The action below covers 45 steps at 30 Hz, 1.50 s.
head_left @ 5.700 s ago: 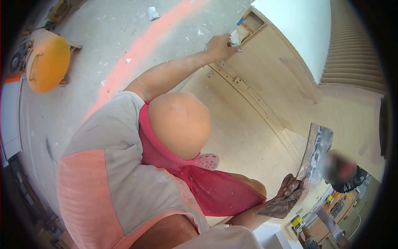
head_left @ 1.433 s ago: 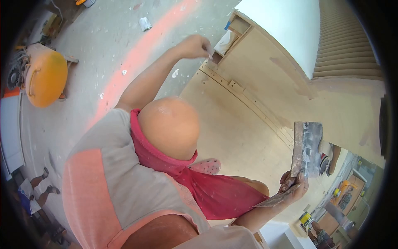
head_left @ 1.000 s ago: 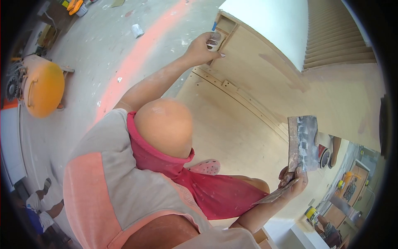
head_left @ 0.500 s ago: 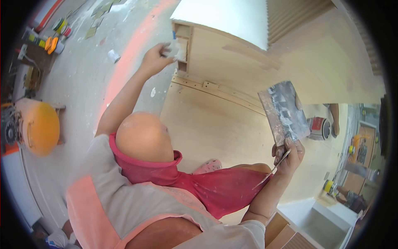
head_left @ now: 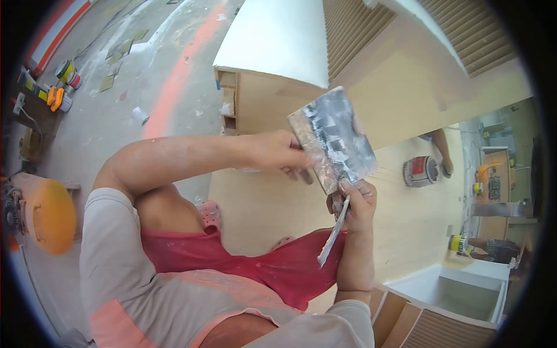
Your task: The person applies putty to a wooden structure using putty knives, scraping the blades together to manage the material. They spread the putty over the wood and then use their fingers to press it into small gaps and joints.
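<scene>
My right hand (head_left: pixel 358 204) is closed at the lower end of a flat, rectangular board (head_left: pixel 348 136) smeared with grey and white paste. From the same hand a narrow putty knife (head_left: pixel 332 243), crusted white, slants down toward my lap. My left hand (head_left: pixel 278 153) reaches across from the left to the board's near edge. Its thumb side overlaps the brown, crusted strip of the board, and its fingers curl just beside and below. I cannot tell what those curled fingers hold.
A white-topped wooden cabinet (head_left: pixel 272 43) with small open compartments stands ahead. A paint bucket (head_left: pixel 420 171) is near another person's leg (head_left: pixel 442 149) at right. An open white box unit (head_left: pixel 458 293) stands at lower right, and a yellow-orange machine (head_left: pixel 53 214) at left.
My left hand has come from the cabinet's compartment side, where it held something pale, back to the board. The board and knife now sit further left in view, as my head has turned.
</scene>
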Available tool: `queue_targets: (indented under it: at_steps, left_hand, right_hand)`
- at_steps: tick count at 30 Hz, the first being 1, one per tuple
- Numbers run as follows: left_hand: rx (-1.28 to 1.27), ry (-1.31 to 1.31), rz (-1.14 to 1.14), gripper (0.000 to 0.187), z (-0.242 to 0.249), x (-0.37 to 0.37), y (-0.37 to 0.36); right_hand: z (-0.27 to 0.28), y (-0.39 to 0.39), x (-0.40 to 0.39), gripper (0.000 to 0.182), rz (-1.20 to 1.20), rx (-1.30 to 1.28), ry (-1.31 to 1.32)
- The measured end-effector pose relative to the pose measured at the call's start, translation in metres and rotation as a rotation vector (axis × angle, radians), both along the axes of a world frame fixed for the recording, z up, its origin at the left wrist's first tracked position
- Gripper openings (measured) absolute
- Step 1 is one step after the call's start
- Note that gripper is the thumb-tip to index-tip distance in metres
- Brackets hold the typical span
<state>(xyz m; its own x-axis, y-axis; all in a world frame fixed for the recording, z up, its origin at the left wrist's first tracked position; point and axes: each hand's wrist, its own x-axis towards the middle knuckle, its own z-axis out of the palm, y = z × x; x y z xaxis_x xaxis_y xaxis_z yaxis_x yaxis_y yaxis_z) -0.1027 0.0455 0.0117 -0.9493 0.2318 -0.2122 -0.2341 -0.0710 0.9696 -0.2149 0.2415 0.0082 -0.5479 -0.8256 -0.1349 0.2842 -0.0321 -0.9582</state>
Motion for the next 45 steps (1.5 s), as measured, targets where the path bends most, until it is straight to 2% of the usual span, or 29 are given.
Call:
queue_targets:
  at_steps: [2,4,7,8,9,10,12,14,16,20,21,22,24,25,26,28,29,31,32,34,38,40,42,44,45]
  left_hand:
    - [0.426,-0.043,0.321,0.029,0.011,-0.011,0.009]
    - [0.382,0.048,0.347,0.026,0.031,-0.021,0.015]
    - [0.476,0.17,0.356,0.028,0.052,-0.035,0.021]
    - [0.658,0.202,0.375,0.029,0.059,-0.037,0.022]
    - [0.838,0.229,0.387,0.031,0.063,-0.038,0.024]
    - [0.848,0.226,0.363,0.031,0.062,-0.038,0.025]
    - [1.035,0.268,0.361,0.035,0.056,-0.041,0.028]
    - [0.987,0.311,0.345,0.036,0.054,-0.046,0.035]
    - [0.943,0.357,0.343,0.038,0.051,-0.051,0.044]
    - [0.96,0.364,0.293,0.04,0.058,-0.061,0.058]
    - [0.973,0.341,0.314,0.041,0.061,-0.061,0.062]
    - [0.975,0.348,0.297,0.041,0.064,-0.06,0.064]
    - [1.087,0.393,0.327,0.035,0.068,-0.058,0.065]
    - [1.083,0.394,0.308,0.035,0.067,-0.058,0.061]
    - [1.128,0.372,0.39,0.033,0.064,-0.056,0.055]
    - [1.13,0.411,0.482,0.029,0.063,-0.05,0.037]
    - [1.088,0.476,0.49,0.028,0.065,-0.046,0.025]
    - [1.109,0.537,0.5,0.034,0.055,-0.036,-0.001]
    - [1.093,0.532,0.484,0.034,0.06,-0.034,-0.004]
    - [1.143,0.584,0.798,0.039,0.085,-0.023,-0.01]
    - [1.134,0.678,0.765,0.041,0.109,-0.011,-0.031]
    - [0.976,0.666,0.743,0.037,0.111,-0.01,-0.05]
    - [0.956,0.723,0.718,0.034,0.116,-0.003,-0.058]
    - [0.925,0.771,0.764,0.036,0.114,0.008,-0.066]
    - [0.924,0.786,0.769,0.048,0.112,0.013,-0.069]
  right_hand:
    - [0.006,0.005,-0.004,0.015,-0.007,-0.039,0.027]
    - [0.014,0.011,-0.01,0.017,-0.111,-0.084,0.003]
    - [0.023,0.028,-0.027,0.021,-0.196,-0.181,-0.112]
    - [0.028,0.037,-0.032,0.027,-0.272,-0.221,-0.2]
    - [0.031,0.048,-0.037,0.038,-0.089,-0.371,-0.095]
    - [0.032,0.059,-0.036,0.038,-0.111,-0.367,-0.081]
    - [0.047,0.077,-0.033,0.036,-0.514,-0.259,0.299]
    - [0.072,0.09,-0.037,0.033,-0.584,-0.259,0.343]
    - [0.095,0.094,-0.037,0.031,-0.755,-0.422,0.371]
    - [0.13,0.075,-0.019,0.029,-0.711,-0.487,0.702]
    - [0.129,0.076,-0.02,0.028,-0.606,-0.479,0.819]
    - [0.125,0.077,-0.026,0.028,-0.532,-0.39,1.009]
    - [0.129,0.073,-0.018,0.028,-0.561,0.003,1.181]
    - [0.14,0.054,-0.011,0.029,-0.72,0.119,1.192]
    - [0.143,0.049,-0.023,0.029,-0.742,0.12,1.193]
    - [0.15,0.046,-0.051,0.031,-0.866,-0.157,0.881]
    - [0.156,0.043,-0.061,0.031,-0.887,-0.163,0.873]
    - [0.169,0.036,-0.079,0.033,-0.736,-0.315,0.424]
    - [0.171,0.034,-0.09,0.033,-0.753,-0.33,0.418]
    - [0.174,0.028,-0.114,0.034,-0.688,-0.253,0.447]
    - [0.19,0.009,-0.145,0.033,-0.709,-0.177,0.439]
    - [0.195,0.004,-0.158,0.03,-0.715,-0.12,0.427]
    - [0.199,-0.001,-0.164,0.028,-0.724,-0.054,0.448]
    - [0.2,-0.004,-0.174,0.026,-0.734,0.022,0.469]
    - [0.201,-0.007,-0.179,0.026,-0.738,0.02,0.483]
